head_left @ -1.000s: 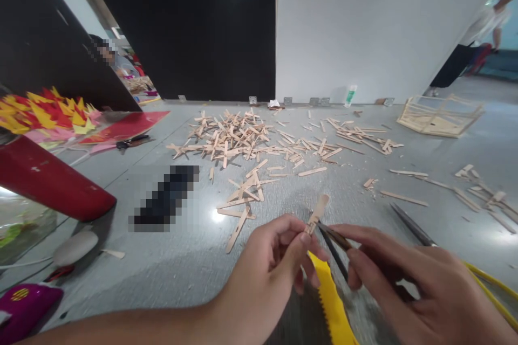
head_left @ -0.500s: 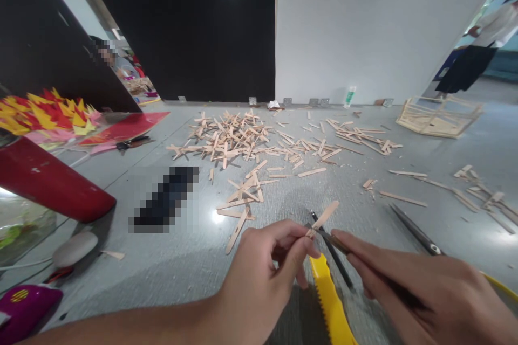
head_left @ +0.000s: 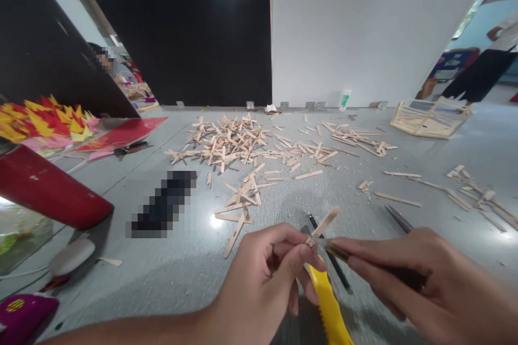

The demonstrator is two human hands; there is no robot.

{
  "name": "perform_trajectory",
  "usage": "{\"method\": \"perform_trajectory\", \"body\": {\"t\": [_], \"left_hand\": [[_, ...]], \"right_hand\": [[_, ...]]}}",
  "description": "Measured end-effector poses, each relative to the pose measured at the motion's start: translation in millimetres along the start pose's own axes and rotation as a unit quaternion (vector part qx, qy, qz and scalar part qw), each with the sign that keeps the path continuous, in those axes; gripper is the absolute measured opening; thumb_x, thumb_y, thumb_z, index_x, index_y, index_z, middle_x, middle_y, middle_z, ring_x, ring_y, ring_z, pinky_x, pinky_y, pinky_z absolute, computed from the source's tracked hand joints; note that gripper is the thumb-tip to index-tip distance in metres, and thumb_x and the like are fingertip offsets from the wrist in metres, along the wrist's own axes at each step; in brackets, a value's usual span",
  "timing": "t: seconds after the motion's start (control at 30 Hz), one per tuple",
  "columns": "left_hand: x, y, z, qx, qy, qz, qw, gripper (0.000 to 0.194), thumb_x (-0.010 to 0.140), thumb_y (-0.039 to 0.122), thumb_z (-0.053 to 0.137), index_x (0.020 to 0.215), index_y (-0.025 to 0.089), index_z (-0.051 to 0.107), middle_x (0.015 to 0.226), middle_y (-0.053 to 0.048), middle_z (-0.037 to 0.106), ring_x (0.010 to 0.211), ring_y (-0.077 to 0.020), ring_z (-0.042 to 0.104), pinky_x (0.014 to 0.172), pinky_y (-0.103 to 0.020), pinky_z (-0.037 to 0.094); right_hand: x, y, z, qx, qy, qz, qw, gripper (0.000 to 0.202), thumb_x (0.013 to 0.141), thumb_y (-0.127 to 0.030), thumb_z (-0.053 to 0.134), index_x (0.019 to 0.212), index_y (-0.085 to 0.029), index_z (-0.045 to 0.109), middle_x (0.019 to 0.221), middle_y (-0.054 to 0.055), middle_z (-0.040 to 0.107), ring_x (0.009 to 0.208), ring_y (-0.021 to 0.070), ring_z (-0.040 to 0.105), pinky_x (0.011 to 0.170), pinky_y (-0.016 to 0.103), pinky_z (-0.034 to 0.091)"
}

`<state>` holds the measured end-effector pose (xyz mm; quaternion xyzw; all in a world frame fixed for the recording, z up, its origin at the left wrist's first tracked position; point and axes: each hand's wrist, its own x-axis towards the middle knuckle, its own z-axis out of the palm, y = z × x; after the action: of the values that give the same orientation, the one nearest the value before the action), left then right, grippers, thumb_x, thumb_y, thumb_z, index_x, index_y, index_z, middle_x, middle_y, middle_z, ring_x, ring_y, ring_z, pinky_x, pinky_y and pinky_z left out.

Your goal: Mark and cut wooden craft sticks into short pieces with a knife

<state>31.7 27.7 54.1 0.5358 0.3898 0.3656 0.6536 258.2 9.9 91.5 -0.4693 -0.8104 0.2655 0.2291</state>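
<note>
My left hand (head_left: pixel 279 267) pinches a wooden craft stick (head_left: pixel 327 222) between thumb and fingers, its free end pointing up and to the right. In my right hand (head_left: pixel 421 272) is a slim knife (head_left: pixel 338 250), gripped by its handle, with its blade against the stick near my left fingertips. Under the hands lie a black pen (head_left: pixel 339 269) and a yellow strip with a toothed edge (head_left: pixel 329 302). Dark pointed blades, like those of scissors (head_left: pixel 396 216), show beyond my right hand, which hides the rest.
A heap of craft sticks (head_left: pixel 230 140) spreads across the grey surface. At the back right sits a stick-built frame (head_left: pixel 431 118). Leftward are a blurred dark object (head_left: pixel 164 205), a red cylinder (head_left: pixel 52 186) and folded paper pieces (head_left: pixel 44 118). Two people are beyond the panels.
The stick has tilted slightly in my left hand, and the knife blade has shifted along it. My right hand has turned and now covers more of the scissors. The view has shifted slightly.
</note>
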Motion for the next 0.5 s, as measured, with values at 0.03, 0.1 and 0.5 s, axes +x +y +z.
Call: {"method": "perform_trajectory", "body": {"t": [0.03, 0.1, 0.5], "left_hand": [[1, 2, 0.9, -0.043, -0.01, -0.016, 0.999, 0.037, 0.098, 0.051, 0.072, 0.091, 0.015, 0.071, 0.084, -0.007, 0.076, 0.059, -0.0132, 0.068, 0.047, -0.017, 0.049], [3, 3, 1.9, -0.098, -0.03, -0.033, 0.994, 0.039, 0.095, 0.052, 0.077, 0.088, 0.014, 0.07, 0.08, -0.007, 0.075, 0.059, -0.0126, 0.067, 0.049, -0.017, 0.05], [0, -5, -8.1, 0.246, -0.008, 0.085, 0.966, 0.035, 0.108, 0.034, 0.053, 0.093, 0.016, 0.079, 0.07, -0.005, 0.071, 0.065, -0.0161, 0.067, 0.063, -0.023, 0.05]], "right_hand": [[2, 0, -1, 0.01, 0.001, 0.012, 1.0, 0.034, 0.109, -0.039, 0.057, 0.122, -0.027, 0.085, 0.056, -0.003, 0.07, 0.044, 0.0109, 0.058, 0.043, 0.017, 0.045], [4, 0, -4, 0.023, 0.0, 0.015, 1.0, 0.035, 0.109, -0.041, 0.056, 0.119, -0.026, 0.087, 0.051, -0.003, 0.066, 0.043, 0.0104, 0.054, 0.042, 0.017, 0.042], [-10, 14, -15, -0.162, -0.091, -0.128, 0.974, 0.049, 0.099, -0.003, 0.046, 0.135, -0.03, 0.068, 0.085, -0.006, 0.079, 0.064, 0.0122, 0.076, 0.058, 0.022, 0.052]]}}
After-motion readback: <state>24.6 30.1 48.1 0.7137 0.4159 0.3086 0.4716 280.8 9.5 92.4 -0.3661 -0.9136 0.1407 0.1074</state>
